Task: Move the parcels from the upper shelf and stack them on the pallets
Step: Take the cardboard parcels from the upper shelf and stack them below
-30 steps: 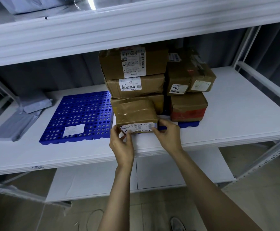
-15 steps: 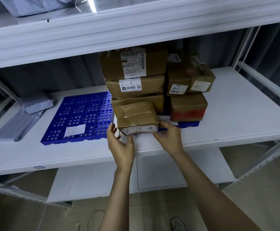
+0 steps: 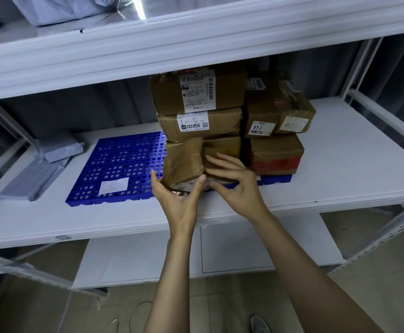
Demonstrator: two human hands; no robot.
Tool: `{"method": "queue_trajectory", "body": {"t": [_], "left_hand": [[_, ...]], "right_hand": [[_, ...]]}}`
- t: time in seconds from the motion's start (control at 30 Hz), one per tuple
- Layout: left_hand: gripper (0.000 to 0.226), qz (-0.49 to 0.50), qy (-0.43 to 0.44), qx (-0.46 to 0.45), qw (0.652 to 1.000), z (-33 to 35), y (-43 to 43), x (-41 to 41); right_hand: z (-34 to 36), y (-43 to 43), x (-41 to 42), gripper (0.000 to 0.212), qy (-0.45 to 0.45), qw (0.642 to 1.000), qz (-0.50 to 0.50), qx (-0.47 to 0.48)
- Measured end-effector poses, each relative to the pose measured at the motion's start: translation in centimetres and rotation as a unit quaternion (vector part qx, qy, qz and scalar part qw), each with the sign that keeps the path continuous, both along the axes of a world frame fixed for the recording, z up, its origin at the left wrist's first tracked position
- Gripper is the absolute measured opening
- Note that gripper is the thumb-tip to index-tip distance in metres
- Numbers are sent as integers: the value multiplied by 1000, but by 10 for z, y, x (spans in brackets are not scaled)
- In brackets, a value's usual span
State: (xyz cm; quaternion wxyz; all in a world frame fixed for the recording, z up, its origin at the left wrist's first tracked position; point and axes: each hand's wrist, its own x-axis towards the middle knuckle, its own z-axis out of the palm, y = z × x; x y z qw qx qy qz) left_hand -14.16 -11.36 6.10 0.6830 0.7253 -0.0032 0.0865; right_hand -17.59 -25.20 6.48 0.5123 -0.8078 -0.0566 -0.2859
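Observation:
A small brown tape-wrapped parcel [image 3: 184,162] is tipped up at the front of the parcel stack, its label edge turned down toward me. My left hand [image 3: 177,198] holds its lower left corner, fingers on the left side and thumb on the front. My right hand [image 3: 234,181] lies over its right end with fingers spread on top and the thumb under the front edge. Behind it, brown parcels are stacked on a blue pallet [image 3: 275,179]: a top box [image 3: 196,92], one marked "1-3" [image 3: 220,123], and boxes to the right [image 3: 278,109]. A second blue pallet [image 3: 114,164] lies to the left, bare but for a white label.
Grey mailer bags [image 3: 40,169] lie at the left end of the white middle shelf [image 3: 340,169]. More grey bags [image 3: 59,8] sit on the upper shelf. A metal upright [image 3: 355,75] bounds the right side. A lower shelf [image 3: 220,251] and the floor are below.
The small parcel has been tipped up, so its label no longer faces me. My right hand slid from its front right corner onto its top. My left hand shifted lower on the left corner.

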Motion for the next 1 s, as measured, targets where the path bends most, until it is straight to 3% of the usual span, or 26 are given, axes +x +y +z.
{"method": "queue_trajectory", "body": {"t": [0.17,0.27,0.33,0.43,0.53,0.63,0.77,0.83,1.0], "left_hand": [[126,6,88,-42,995,15,-1,7],[86,-41,165,-128,977,23,4,8],[63,-93,230,-245,937,29,5,5],[73,-147,304,-328,882,26,8,6],[86,-172,364,-317,859,15,10,10],[81,-116,359,-267,887,5,8,16],[53,-40,226,-172,958,6,10,23],[40,-57,193,-133,971,10,11,24],[38,-78,186,-45,978,1,7,34]], "right_hand": [[22,8,-4,51,-7,999,50,10],[24,5,-6,77,-4,999,12,53],[22,1,-2,95,34,997,0,76],[16,-8,4,106,134,987,17,82],[13,-17,10,96,152,986,13,65],[15,-20,16,88,121,992,-17,-2],[22,-26,26,100,151,986,-9,-71],[23,-26,32,104,160,982,4,-99],[22,-18,40,101,147,985,-6,-88]]}}
